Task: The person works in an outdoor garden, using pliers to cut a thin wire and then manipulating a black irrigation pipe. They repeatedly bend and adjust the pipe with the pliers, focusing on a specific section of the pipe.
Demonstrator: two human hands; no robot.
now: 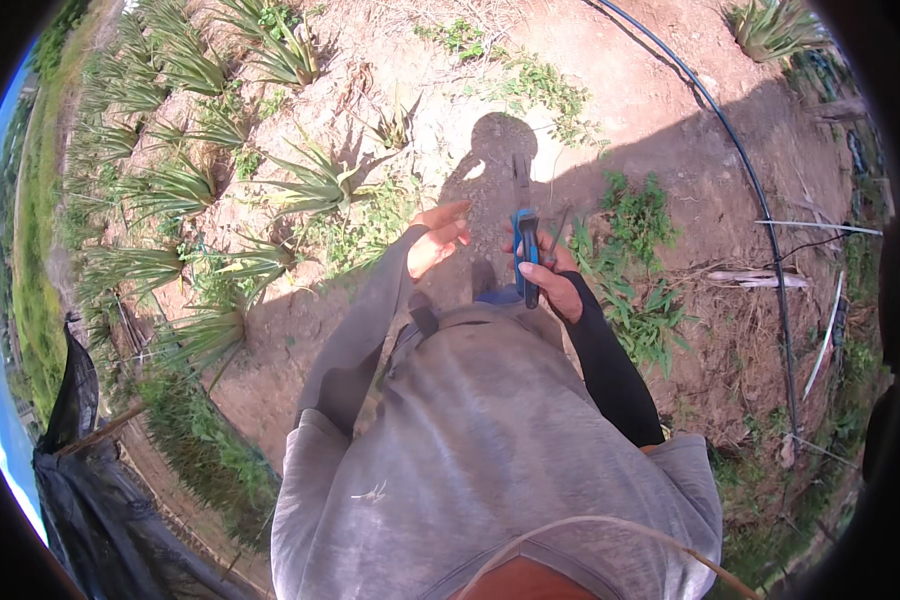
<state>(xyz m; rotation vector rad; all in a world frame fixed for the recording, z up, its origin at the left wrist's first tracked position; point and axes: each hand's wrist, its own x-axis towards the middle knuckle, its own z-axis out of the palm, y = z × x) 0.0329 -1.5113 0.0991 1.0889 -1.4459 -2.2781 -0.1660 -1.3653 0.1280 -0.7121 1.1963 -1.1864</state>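
My right hand point(556, 281) is closed around the blue and black handles of a hand tool point(526, 251) with a long metal end, which looks like pliers or shears. The tool stands nearly upright in the view, its metal end towards the top. A thin dark rod point(561, 229) sticks out beside the same hand; whether it belongs to the tool I cannot tell. My left hand point(436, 241) is raised to the left of the tool, its fingers partly spread and slightly bent, touching neither the tool nor my right hand. Grey and black sleeves cover my forearms.
Rows of aloe plants point(319, 184) grow at the left. Green weeds point(637, 221) stand near my right hand. A dark hose point(750, 165) curves over the soil at the right, by a dry leaf point(757, 279). Black sheeting point(112, 517) hangs at the lower left.
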